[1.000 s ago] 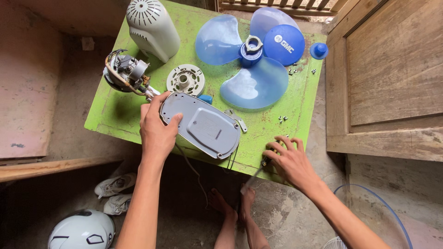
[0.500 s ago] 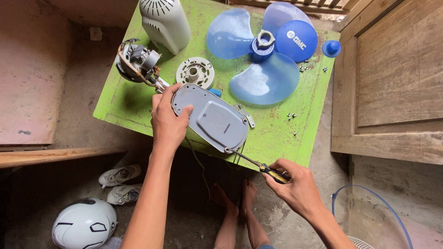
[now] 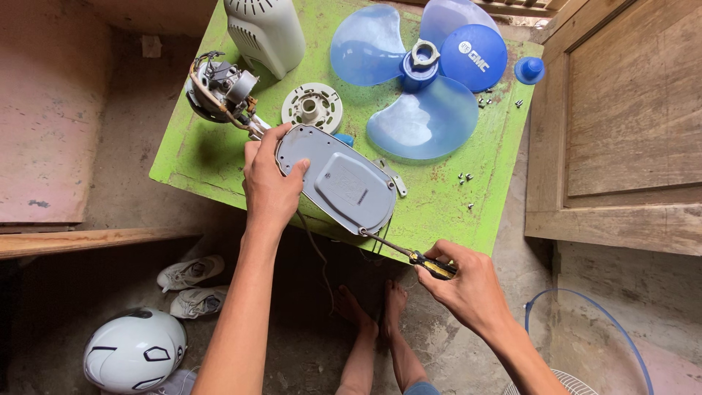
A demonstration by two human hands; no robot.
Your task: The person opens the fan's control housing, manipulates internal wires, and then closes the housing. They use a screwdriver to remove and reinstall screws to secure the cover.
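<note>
My left hand (image 3: 269, 186) grips the upper left edge of a grey oval fan base cover (image 3: 344, 179), holding it tilted over the near edge of the green table (image 3: 197, 157). My right hand (image 3: 468, 285) is closed on a screwdriver (image 3: 409, 254) with a black and yellow handle. Its metal tip touches the lower right rim of the cover. A fan motor (image 3: 216, 88) with exposed wires sits just beyond my left hand, joined to the cover's neck.
A blue fan blade (image 3: 420, 95), white round plate (image 3: 312, 107), white motor housing (image 3: 265, 33), blue cap (image 3: 529, 69) and loose screws (image 3: 465, 178) lie on the table. Below are my bare feet (image 3: 373, 314), white shoes (image 3: 190, 285), helmet (image 3: 135, 351), blue grille ring (image 3: 585, 336). A wooden cabinet (image 3: 629, 124) stands right.
My right hand picked up the screwdriver from the table's near edge and brought its tip to the cover's rim. My left hand stayed on the cover.
</note>
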